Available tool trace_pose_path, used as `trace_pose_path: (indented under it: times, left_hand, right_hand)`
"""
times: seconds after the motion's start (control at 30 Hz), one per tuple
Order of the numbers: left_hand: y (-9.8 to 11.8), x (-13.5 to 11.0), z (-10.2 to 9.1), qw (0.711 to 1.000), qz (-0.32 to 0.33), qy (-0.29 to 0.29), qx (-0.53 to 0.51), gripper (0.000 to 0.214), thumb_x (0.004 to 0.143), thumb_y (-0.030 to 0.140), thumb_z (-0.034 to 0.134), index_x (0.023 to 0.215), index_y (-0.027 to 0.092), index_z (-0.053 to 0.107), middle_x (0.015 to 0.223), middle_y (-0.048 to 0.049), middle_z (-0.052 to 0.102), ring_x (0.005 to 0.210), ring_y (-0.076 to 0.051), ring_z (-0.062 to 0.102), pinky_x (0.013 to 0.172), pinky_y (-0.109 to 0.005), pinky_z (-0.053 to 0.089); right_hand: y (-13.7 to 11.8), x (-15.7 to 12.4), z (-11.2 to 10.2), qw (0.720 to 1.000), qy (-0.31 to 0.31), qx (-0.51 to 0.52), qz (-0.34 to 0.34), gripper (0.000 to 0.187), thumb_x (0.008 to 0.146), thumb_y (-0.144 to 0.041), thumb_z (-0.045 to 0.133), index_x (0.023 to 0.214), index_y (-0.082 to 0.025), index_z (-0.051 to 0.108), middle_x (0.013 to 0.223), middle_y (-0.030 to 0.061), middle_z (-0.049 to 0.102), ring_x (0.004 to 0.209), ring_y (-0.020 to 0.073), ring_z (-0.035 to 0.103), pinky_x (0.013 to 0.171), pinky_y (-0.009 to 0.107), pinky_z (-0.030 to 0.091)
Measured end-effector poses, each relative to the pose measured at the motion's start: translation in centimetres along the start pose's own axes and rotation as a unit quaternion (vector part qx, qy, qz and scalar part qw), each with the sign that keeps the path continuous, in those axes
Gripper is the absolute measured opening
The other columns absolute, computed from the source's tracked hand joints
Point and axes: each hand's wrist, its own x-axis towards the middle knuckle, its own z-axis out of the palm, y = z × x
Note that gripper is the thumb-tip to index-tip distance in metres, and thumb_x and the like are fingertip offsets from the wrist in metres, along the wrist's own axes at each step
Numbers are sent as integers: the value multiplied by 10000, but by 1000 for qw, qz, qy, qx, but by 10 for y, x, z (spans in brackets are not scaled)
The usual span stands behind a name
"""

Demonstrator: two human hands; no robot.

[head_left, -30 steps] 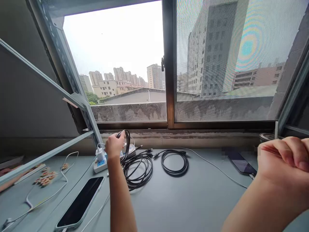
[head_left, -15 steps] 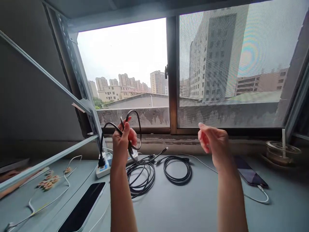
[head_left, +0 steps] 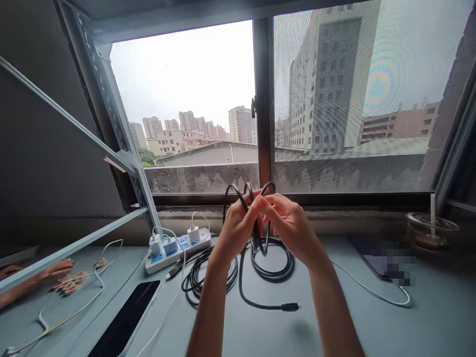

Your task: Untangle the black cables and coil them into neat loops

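Observation:
My left hand [head_left: 238, 220] is closed around a black cable [head_left: 256, 233] wound in several loose loops that stand up above the fingers. My right hand [head_left: 290, 220] meets it from the right, thumb and fingers pinched on the same loops. From between the hands one end of the cable hangs to the table and bends right, ending in a flat black plug [head_left: 290, 307]. Below the hands lie two coiled black cables: a neat right coil [head_left: 275, 278] and a looser left coil [head_left: 189, 285], partly behind my left forearm.
A white power strip [head_left: 178, 258] with chargers stands at the back left. A black phone [head_left: 126, 317] lies nearer. Another person's hand [head_left: 55, 270] is at far left by small tan pieces [head_left: 70, 283]. At right are a dark device [head_left: 372, 255] and a lidded cup [head_left: 431, 230].
My right hand has moved left and joined my left hand at the looped cable. My left hand has shifted right with the cable. One plug end now rests on the table in front.

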Motion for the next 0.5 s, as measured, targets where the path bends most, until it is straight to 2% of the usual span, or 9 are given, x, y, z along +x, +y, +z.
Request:
trace_pose_path:
  times: [0.1,0.2,0.27,0.33,0.4,0.5]
  left_hand:
    - [3,0,9,1000,3,-1,-30,511,905,501,415,1238,143,564,449,53,526,371,-82,460,398,-187,347]
    - [9,-2,11,998,-1,20,-59,541,904,500,387,1265,126,540,455,48,530,370,-93,462,397,-200,356]
    - [11,-1,8,997,19,58,-49,546,903,492,380,1266,115,538,455,43,533,392,-102,481,436,-212,395]
    - [9,1,2,993,40,105,-28,530,903,483,377,1234,113,563,450,37,532,410,-107,489,475,-220,419]
    - [5,4,-8,988,43,146,-11,513,901,484,373,1186,119,595,434,37,516,398,-108,473,467,-224,414]
    - [0,7,-25,979,37,199,17,521,895,510,368,1144,124,613,415,44,481,368,-106,436,405,-220,367]
  right_hand:
    - [1,0,-1,998,42,35,-10,367,853,-518,529,845,-179,668,854,45,648,755,145,612,513,196,434]
    - [-2,-2,-6,986,91,141,2,338,873,-518,492,834,-202,605,766,16,641,746,145,622,545,211,474]
    - [-7,-5,-13,957,145,251,-3,296,893,-507,463,828,-229,539,711,-9,636,738,149,641,589,239,505]
    - [-13,-10,-25,919,179,351,-15,239,898,-465,476,801,-247,477,579,-52,574,601,135,621,570,249,507]
    - [-18,-16,-40,895,173,410,-26,212,894,-416,498,770,-251,449,447,-96,445,391,98,475,463,212,457]
    - [-21,-22,-61,894,148,422,-20,209,879,-410,525,753,-251,477,368,-123,300,284,70,196,312,166,280]
